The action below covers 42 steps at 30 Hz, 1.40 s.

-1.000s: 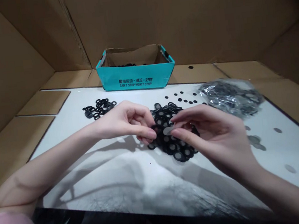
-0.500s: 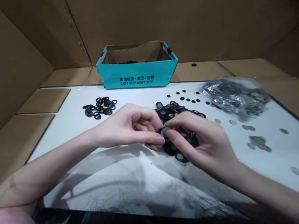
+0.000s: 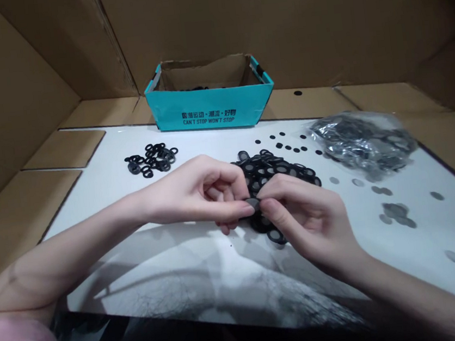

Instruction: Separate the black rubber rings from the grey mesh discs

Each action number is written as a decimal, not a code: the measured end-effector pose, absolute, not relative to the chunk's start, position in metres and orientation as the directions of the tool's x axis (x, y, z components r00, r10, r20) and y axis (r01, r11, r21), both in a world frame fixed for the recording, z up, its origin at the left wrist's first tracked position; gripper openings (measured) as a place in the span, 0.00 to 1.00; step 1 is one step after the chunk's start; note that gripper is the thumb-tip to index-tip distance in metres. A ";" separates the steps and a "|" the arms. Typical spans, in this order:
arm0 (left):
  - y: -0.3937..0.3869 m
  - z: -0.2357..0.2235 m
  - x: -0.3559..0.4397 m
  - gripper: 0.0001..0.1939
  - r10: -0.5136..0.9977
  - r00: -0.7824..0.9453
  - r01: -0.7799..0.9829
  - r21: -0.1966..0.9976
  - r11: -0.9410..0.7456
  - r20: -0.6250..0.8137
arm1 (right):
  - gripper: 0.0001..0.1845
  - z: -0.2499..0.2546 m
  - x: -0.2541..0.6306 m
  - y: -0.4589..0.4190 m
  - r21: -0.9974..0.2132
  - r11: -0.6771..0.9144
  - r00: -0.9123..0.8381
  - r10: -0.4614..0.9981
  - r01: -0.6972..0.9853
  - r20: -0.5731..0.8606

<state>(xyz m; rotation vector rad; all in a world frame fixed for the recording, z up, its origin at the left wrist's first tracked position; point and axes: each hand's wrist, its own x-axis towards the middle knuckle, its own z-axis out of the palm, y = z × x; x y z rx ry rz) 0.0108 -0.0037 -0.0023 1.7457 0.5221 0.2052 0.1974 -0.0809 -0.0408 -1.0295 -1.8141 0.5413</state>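
Observation:
Between my two hands is a black ring with a grey disc in it (image 3: 253,205), pinched at both sides. My left hand (image 3: 201,195) grips its left edge between thumb and forefinger, the other fingers curled in. On the opposite edge, the thumb and forefinger of my right hand (image 3: 315,215) are closed. Just behind and below my fingers lies a pile of black rings, many with grey discs inside (image 3: 280,170); my hands hide part of it. Loose grey discs (image 3: 397,214) are scattered to the right of my right hand.
A turquoise open box (image 3: 208,110) with dark pieces inside stands at the back. Bare black rings (image 3: 152,160) lie in a heap on the left. At the right sits a clear plastic bag of grey discs (image 3: 366,141), with small black discs (image 3: 288,147) beside it. Cardboard walls surround the white tabletop.
The view has tipped slightly. My hands stay together at the ring, and its grey disc now shows closer to my left thumb tip, with my right thumb shifted slightly toward the right edge.

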 end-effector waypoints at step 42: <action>-0.007 0.000 0.012 0.07 0.494 0.869 0.232 0.883 -0.407 0.000 | 0.09 -0.051 0.196 -0.081 -0.755 0.513 -0.157 0.854 0.409 0.496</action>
